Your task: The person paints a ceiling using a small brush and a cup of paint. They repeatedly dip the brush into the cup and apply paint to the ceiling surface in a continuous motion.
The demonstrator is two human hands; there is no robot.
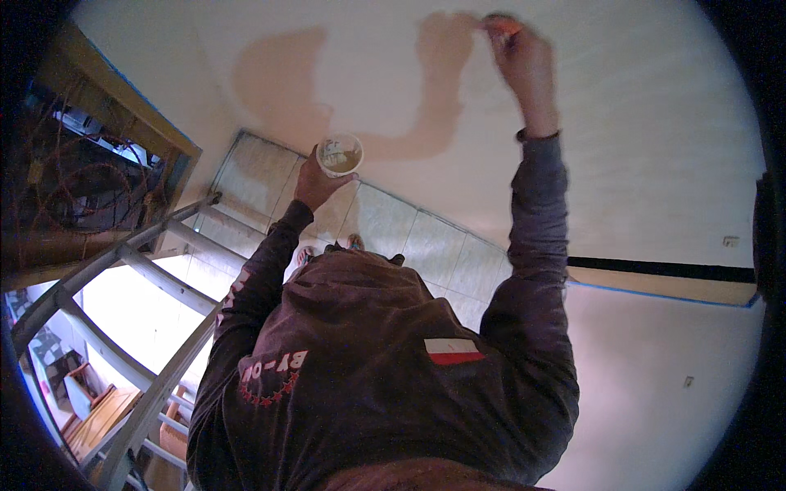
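Although markings show in several places, none is copied here. The dark shirt [368,327] bears pale lettering over an arc of red stars on one side and a white-and-red patch [454,352] on the other. Dark marks show inside the white cup [353,166]; whether they are writing cannot be determined.

The left hand [322,186] grips the cup from the near side, thumb and fingers spread around its wall. The cup is held in front of the body, its mouth facing up, with a beige content visible. The right hand [528,69] is raised to the wall [647,123], fingers closed on a small orange object [505,25]; its type is blurred, and contact with the wall cannot be confirmed.

The wall is pale and carries the person's shadow [438,90]. Below lies a tiled floor [381,217], with the person's feet partly visible. A metal ladder [168,278] stands to the left, near an ironwork grille [90,176]. Blue tape [655,294] runs along an edge at right.
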